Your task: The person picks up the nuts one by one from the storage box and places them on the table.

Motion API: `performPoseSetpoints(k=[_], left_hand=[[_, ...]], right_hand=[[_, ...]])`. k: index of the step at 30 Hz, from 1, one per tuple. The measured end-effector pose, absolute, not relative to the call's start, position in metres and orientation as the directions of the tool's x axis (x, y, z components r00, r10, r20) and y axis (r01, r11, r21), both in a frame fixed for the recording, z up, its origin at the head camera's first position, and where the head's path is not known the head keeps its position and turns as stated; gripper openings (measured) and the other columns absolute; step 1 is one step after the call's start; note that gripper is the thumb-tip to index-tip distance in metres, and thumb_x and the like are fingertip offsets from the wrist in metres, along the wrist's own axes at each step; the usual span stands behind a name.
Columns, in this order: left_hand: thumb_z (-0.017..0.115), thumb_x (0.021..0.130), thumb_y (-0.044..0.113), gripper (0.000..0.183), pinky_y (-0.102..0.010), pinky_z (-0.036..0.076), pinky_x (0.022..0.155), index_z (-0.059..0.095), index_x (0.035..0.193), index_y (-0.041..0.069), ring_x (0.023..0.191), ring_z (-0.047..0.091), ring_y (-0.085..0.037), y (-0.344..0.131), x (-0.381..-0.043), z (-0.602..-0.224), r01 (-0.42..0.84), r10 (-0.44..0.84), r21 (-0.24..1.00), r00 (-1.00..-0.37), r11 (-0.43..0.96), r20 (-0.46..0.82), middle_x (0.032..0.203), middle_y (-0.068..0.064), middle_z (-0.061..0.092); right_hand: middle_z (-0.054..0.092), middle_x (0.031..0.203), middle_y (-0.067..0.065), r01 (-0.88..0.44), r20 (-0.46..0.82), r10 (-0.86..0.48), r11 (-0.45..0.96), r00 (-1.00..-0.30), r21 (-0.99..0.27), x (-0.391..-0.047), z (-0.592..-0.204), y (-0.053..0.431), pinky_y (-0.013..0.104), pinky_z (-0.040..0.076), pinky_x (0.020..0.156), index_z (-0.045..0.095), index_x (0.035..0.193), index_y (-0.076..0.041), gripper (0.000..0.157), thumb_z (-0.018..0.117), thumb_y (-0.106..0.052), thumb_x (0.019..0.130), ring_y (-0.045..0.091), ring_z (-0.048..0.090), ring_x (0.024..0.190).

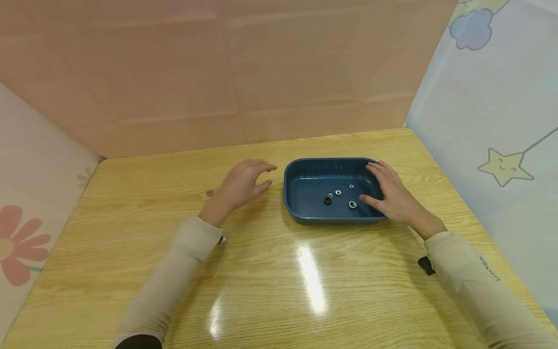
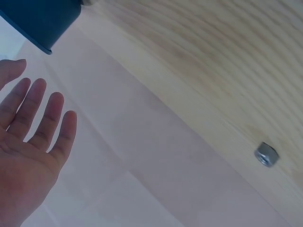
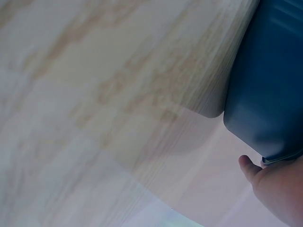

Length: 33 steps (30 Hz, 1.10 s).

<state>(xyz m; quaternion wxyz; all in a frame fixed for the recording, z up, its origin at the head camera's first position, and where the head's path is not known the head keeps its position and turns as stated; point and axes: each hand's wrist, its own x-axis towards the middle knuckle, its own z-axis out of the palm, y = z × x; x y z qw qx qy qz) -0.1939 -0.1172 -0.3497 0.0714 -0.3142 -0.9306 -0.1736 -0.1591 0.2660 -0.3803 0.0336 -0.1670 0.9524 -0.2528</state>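
Observation:
A dark blue rectangular tray point(image 1: 301, 213) rests on the table, with several small metal nuts or rings lying in it, among them a silver ring-shaped piece point(image 1: 352, 205) and a black piece point(image 1: 327, 200). At the tray's right end my right hand point(image 1: 392, 196) rests over the rim, thumb and fingers spread apart; in the right wrist view its fingertips are partly hidden by the tray wall. My left hand point(image 1: 241, 184) hovers left of the tray, holding nothing, its fingers loosely extended in the left wrist view. A silver hex nut point(image 2: 267, 154) lies on the table behind that hand.
The wooden table point(image 1: 270, 291) carries the tray near its back edge. A brown paper-like sheet point(image 1: 244, 72) stands along the back. Patterned panels rise at the left point(image 1: 26, 169) and right point(image 1: 497, 121).

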Motion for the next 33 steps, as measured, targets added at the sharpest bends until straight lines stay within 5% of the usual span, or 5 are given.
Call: performPoseSetpoints(k=[33], left_hand=[[0.069, 0.093, 0.019, 0.039, -0.039, 0.049, 0.104, 0.064, 0.131, 0.013, 0.119, 0.062, -0.022, -0.061, -0.19, -0.351, 0.672, 0.655, 0.261, -0.738, 0.693, 0.163, 0.128, -0.004, 0.067]], right_hand=[[0.014, 0.162, 0.027, -0.279, 0.001, -0.321, 0.821, -0.947, -0.498, -0.156, -0.379, 0.27, 0.072, 0.012, 0.114, 0.014, 0.157, 0.001, 0.088, 0.067, -0.031, 0.094, 0.043, -0.002, 0.153]])
